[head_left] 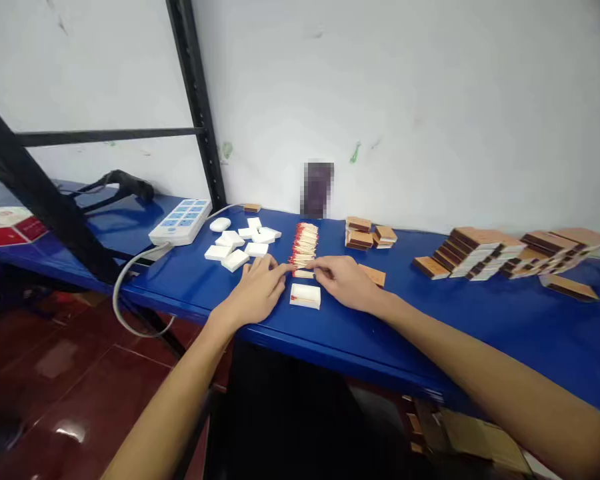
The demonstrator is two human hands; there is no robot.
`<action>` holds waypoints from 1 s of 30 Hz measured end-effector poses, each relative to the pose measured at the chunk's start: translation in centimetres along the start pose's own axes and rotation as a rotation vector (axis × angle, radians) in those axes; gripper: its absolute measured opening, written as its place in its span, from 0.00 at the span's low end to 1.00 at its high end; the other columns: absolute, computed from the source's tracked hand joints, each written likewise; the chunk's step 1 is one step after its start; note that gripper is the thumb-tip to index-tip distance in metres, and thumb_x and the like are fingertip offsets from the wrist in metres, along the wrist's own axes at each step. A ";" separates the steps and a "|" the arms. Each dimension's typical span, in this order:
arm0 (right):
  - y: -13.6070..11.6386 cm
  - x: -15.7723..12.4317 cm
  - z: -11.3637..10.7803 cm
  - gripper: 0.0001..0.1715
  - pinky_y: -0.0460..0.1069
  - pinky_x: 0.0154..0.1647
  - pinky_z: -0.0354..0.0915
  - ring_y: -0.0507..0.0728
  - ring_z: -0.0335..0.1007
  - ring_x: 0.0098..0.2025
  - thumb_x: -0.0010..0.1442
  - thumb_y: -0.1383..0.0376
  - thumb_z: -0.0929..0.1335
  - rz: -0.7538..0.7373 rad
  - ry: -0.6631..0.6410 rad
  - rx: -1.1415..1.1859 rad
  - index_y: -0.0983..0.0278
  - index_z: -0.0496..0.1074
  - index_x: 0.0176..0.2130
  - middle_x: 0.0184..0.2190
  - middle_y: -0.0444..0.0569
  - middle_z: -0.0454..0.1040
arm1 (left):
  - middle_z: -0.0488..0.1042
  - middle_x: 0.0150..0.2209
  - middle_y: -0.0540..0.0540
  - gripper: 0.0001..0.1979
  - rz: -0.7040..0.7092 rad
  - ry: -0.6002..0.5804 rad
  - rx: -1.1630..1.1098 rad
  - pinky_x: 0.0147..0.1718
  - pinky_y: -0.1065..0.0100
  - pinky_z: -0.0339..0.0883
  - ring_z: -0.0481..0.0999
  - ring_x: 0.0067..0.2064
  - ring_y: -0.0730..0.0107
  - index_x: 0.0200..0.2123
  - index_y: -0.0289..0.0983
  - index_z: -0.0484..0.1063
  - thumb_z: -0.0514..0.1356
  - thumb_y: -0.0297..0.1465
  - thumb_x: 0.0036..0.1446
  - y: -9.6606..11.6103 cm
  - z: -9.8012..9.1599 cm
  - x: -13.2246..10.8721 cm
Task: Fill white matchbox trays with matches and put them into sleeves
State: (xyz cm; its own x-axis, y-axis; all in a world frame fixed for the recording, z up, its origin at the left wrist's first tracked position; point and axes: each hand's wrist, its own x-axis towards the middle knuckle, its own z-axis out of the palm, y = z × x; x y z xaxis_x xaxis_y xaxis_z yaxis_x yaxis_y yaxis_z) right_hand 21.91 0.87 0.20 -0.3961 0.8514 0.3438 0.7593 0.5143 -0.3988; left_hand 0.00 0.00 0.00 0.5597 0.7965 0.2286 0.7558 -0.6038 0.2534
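Left hand point(260, 288) and right hand point(347, 281) meet at the near end of a row of matches point(306, 243).
Both index fingers reach out, the others loosely curled, the left at the red-headed side; whether they grip any match, I cannot tell. Light, even pressure from both sides should keep the sticks parallel. Just nearer lies an open white tray point(307, 291); beyond the left hand, more white pieces point(257, 249); far right, stacked matchboxes point(473, 243).

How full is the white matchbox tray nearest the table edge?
Nearly empty: the white matchbox tray shows mostly bare floor, with what looks like a red-tipped match along its near side; exact count, cannot tell.
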 end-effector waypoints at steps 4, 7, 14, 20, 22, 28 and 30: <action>0.1 -0.2 0.1 0.19 0.46 0.31 0.57 0.53 0.68 0.30 0.61 0.69 0.61 0.005 0.015 0.013 0.63 0.77 0.46 0.30 0.48 0.77 | 0.63 0.43 0.44 0.22 -0.001 -0.001 0.000 0.47 0.54 0.58 0.63 0.46 0.59 0.60 0.46 0.62 0.42 0.31 0.67 0.0 -0.4 0.1; 0.1 -0.2 0.1 0.19 0.46 0.30 0.57 0.53 0.68 0.29 0.61 0.69 0.61 0.011 0.018 0.018 0.63 0.76 0.47 0.29 0.47 0.77 | 0.62 0.43 0.44 0.22 0.002 -0.002 0.002 0.46 0.54 0.58 0.63 0.45 0.59 0.61 0.47 0.61 0.43 0.31 0.66 0.0 -0.4 0.1; -0.1 -0.2 0.0 0.18 0.47 0.32 0.58 0.54 0.69 0.31 0.61 0.69 0.61 0.017 0.005 0.004 0.63 0.77 0.44 0.32 0.48 0.78 | 0.62 0.43 0.44 0.23 0.001 -0.004 -0.007 0.46 0.55 0.58 0.63 0.45 0.59 0.60 0.48 0.63 0.44 0.30 0.65 0.0 -0.4 0.1; -0.1 -0.2 0.1 0.18 0.47 0.30 0.58 0.54 0.69 0.30 0.61 0.68 0.61 0.028 0.006 -0.004 0.63 0.77 0.45 0.29 0.47 0.77 | 0.62 0.43 0.44 0.23 0.004 -0.001 -0.021 0.47 0.54 0.58 0.63 0.45 0.59 0.60 0.47 0.62 0.43 0.29 0.65 -0.1 -0.5 0.0; -0.1 -0.2 0.1 0.18 0.47 0.30 0.57 0.54 0.69 0.29 0.61 0.68 0.61 0.030 0.010 -0.003 0.63 0.77 0.45 0.28 0.47 0.76 | 0.62 0.43 0.44 0.23 0.004 -0.001 -0.032 0.47 0.54 0.58 0.63 0.46 0.59 0.60 0.47 0.62 0.43 0.29 0.65 -0.1 -0.5 0.0; 0.0 -0.2 0.1 0.16 0.47 0.31 0.58 0.53 0.69 0.30 0.61 0.68 0.61 0.021 0.020 0.012 0.63 0.77 0.42 0.29 0.46 0.76 | 0.63 0.45 0.43 0.23 0.000 0.010 -0.042 0.48 0.53 0.58 0.63 0.47 0.58 0.61 0.46 0.59 0.43 0.30 0.66 0.0 -0.5 0.0; 0.1 -0.2 0.2 0.17 0.47 0.31 0.58 0.53 0.69 0.29 0.61 0.67 0.61 0.030 0.023 0.004 0.63 0.77 0.43 0.29 0.46 0.76 | 0.63 0.45 0.43 0.23 -0.002 0.006 -0.026 0.48 0.52 0.58 0.63 0.47 0.57 0.61 0.46 0.60 0.43 0.30 0.66 -0.1 -0.4 0.0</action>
State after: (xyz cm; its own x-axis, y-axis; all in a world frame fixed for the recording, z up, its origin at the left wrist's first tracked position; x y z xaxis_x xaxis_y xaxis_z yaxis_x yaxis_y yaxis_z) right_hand 21.99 0.75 -0.08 -0.3610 0.8641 0.3506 0.7687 0.4886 -0.4128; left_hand -0.17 0.05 0.40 0.5562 0.7976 0.2332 0.7480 -0.6028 0.2778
